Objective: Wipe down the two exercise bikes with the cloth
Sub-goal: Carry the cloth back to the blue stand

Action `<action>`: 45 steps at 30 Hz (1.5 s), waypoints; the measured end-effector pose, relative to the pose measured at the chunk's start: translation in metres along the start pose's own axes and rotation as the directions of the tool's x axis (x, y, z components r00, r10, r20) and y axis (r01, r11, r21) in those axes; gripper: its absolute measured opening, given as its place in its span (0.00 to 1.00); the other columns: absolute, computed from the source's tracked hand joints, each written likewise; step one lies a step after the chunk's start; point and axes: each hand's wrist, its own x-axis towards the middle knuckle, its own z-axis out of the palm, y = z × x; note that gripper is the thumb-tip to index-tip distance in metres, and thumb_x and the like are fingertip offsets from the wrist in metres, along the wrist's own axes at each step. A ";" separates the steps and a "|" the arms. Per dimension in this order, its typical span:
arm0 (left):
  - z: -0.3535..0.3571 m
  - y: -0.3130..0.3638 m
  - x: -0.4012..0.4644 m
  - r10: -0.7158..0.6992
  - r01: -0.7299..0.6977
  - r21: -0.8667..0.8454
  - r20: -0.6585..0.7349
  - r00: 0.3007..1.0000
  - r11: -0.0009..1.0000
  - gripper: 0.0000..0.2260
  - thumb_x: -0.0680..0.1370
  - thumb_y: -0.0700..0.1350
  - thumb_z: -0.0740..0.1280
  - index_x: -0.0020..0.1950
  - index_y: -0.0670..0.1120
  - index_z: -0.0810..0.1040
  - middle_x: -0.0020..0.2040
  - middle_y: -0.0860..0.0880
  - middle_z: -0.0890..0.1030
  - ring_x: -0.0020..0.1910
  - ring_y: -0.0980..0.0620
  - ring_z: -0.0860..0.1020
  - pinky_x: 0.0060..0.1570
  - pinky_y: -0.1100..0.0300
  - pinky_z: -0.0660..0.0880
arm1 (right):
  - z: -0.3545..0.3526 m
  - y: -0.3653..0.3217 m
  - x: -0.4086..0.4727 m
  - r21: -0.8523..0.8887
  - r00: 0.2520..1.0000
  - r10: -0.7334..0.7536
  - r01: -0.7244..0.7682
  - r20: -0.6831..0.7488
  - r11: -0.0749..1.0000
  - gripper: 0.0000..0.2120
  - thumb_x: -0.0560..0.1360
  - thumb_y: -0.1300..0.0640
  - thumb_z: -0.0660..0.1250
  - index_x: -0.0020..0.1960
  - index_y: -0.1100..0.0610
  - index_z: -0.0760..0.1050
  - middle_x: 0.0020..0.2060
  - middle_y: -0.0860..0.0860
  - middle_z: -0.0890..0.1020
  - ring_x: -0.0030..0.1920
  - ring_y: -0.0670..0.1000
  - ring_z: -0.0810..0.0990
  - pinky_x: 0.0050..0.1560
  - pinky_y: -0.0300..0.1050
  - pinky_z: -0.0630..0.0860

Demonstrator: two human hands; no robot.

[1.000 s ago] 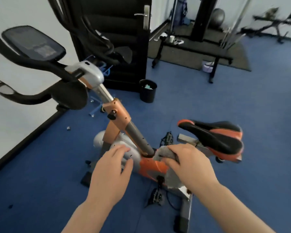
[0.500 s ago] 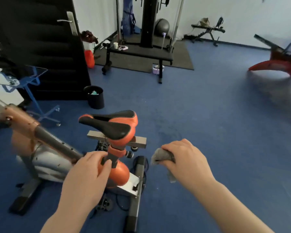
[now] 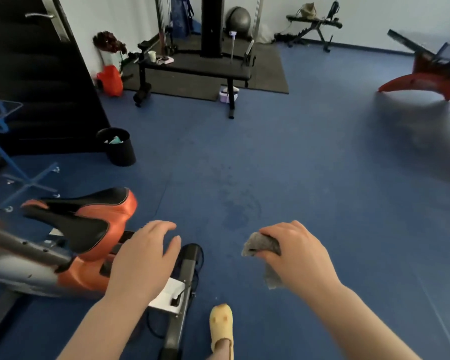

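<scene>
Since half a second ago the left hand has come off the seat post and now hovers over the rear of the orange exercise bike, its grip loose, fingers spread and relaxed, holding nothing; the view has also swung a little further right. By contrast the right hand keeps its grip curled tight around the grey cloth, which is bunched in the fingers with one corner hanging below the palm, held in the air over the blue floor and well clear of the bike. No brand, label or writing can be read anywhere. One black and orange saddle sits just left of the left hand. One yellow slipper shows at the bottom edge, beside the bike's rear foot bar. One black bin stands by the dark door, with pale and teal scraps inside. Farther back, one black bench carries a white cup, and a small white and lilac tub sits on the floor beneath it. At the far right edge, a second red frame shows, blurred.
</scene>
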 end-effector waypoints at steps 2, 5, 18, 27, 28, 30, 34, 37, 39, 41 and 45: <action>0.012 0.009 0.034 -0.024 0.024 -0.013 -0.014 1.000 1.000 0.14 0.78 0.51 0.62 0.63 0.51 0.75 0.64 0.55 0.75 0.60 0.51 0.75 0.57 0.53 0.72 | 0.003 0.020 0.029 -0.016 0.999 0.008 -0.008 0.031 1.000 0.09 0.72 0.42 0.66 0.50 0.43 0.76 0.46 0.38 0.79 0.50 0.43 0.70 0.38 0.38 0.67; 0.023 0.026 0.087 -0.029 0.029 -0.016 -0.013 1.000 0.999 0.15 0.79 0.51 0.62 0.64 0.51 0.75 0.65 0.55 0.75 0.63 0.52 0.73 0.60 0.53 0.71 | -0.001 0.046 0.081 -0.031 0.998 0.029 -0.028 0.048 0.999 0.08 0.72 0.42 0.67 0.49 0.43 0.76 0.44 0.39 0.79 0.49 0.43 0.70 0.38 0.38 0.69; 0.035 0.071 0.271 -0.155 0.158 0.025 -0.092 0.984 0.987 0.15 0.79 0.57 0.58 0.64 0.57 0.71 0.65 0.64 0.70 0.57 0.59 0.73 0.49 0.61 0.69 | -0.033 0.089 0.316 0.085 0.992 -0.127 0.124 0.025 0.989 0.06 0.71 0.44 0.67 0.47 0.41 0.75 0.43 0.35 0.78 0.48 0.40 0.69 0.39 0.35 0.69; 0.046 0.098 0.390 -0.414 0.435 0.009 -0.290 0.863 0.901 0.15 0.79 0.56 0.58 0.65 0.56 0.72 0.65 0.62 0.71 0.54 0.57 0.74 0.51 0.59 0.71 | -0.040 0.097 0.523 0.093 0.898 -0.431 0.423 0.093 0.901 0.05 0.70 0.44 0.68 0.46 0.41 0.76 0.42 0.37 0.78 0.48 0.41 0.70 0.36 0.34 0.68; 0.044 0.101 0.401 -0.428 0.451 0.001 -0.311 0.848 0.892 0.15 0.79 0.56 0.58 0.65 0.55 0.72 0.65 0.62 0.71 0.53 0.56 0.74 0.52 0.59 0.71 | -0.041 0.091 0.544 0.096 0.879 -0.466 0.457 0.099 0.884 0.05 0.70 0.44 0.68 0.45 0.41 0.76 0.42 0.38 0.78 0.48 0.41 0.71 0.37 0.35 0.69; 0.038 0.102 0.422 -0.460 0.487 -0.006 -0.341 0.820 0.873 0.16 0.79 0.56 0.58 0.65 0.55 0.71 0.65 0.62 0.71 0.51 0.56 0.75 0.51 0.59 0.71 | -0.040 0.075 0.580 0.108 0.841 -0.525 0.515 0.128 0.851 0.05 0.71 0.44 0.67 0.45 0.42 0.76 0.41 0.39 0.78 0.48 0.42 0.71 0.38 0.38 0.71; 0.022 0.087 0.452 -0.543 0.585 -0.027 -0.408 0.734 0.811 0.16 0.79 0.56 0.58 0.65 0.56 0.71 0.64 0.62 0.71 0.45 0.56 0.73 0.47 0.61 0.69 | -0.029 0.030 0.639 0.147 0.749 -0.643 0.627 0.157 0.765 0.05 0.72 0.46 0.68 0.48 0.42 0.76 0.44 0.39 0.78 0.50 0.42 0.70 0.39 0.39 0.68; 0.006 0.065 0.479 -0.578 0.633 -0.044 -0.462 0.673 0.773 0.16 0.79 0.56 0.58 0.65 0.56 0.71 0.64 0.62 0.72 0.50 0.57 0.75 0.46 0.62 0.68 | -0.016 -0.018 0.681 0.168 0.674 -0.724 0.704 0.147 0.690 0.06 0.72 0.45 0.68 0.48 0.42 0.76 0.44 0.39 0.78 0.51 0.43 0.71 0.42 0.40 0.72; -0.007 0.044 0.500 -0.583 0.652 -0.047 -0.499 0.641 0.757 0.16 0.79 0.56 0.58 0.65 0.55 0.72 0.64 0.61 0.72 0.53 0.57 0.75 0.49 0.61 0.70 | -0.008 -0.054 0.708 0.184 0.630 -0.764 0.742 0.136 0.645 0.05 0.72 0.45 0.68 0.47 0.43 0.77 0.43 0.40 0.78 0.49 0.44 0.72 0.41 0.43 0.74; -0.025 0.022 0.522 -0.589 0.674 -0.045 -0.533 0.608 0.737 0.15 0.79 0.55 0.58 0.64 0.55 0.72 0.64 0.61 0.73 0.54 0.56 0.75 0.50 0.60 0.70 | -0.002 -0.090 0.731 0.195 0.598 -0.795 0.771 0.107 0.606 0.05 0.71 0.46 0.68 0.46 0.44 0.77 0.41 0.42 0.79 0.47 0.45 0.73 0.40 0.45 0.75; -0.068 -0.020 0.568 -0.600 0.693 -0.069 -0.566 0.566 0.718 0.15 0.79 0.56 0.58 0.64 0.55 0.73 0.63 0.61 0.73 0.47 0.55 0.74 0.46 0.60 0.68 | 0.008 -0.159 0.782 0.198 0.535 -0.839 0.816 0.097 0.544 0.08 0.71 0.46 0.68 0.49 0.43 0.77 0.44 0.41 0.78 0.49 0.45 0.72 0.40 0.43 0.72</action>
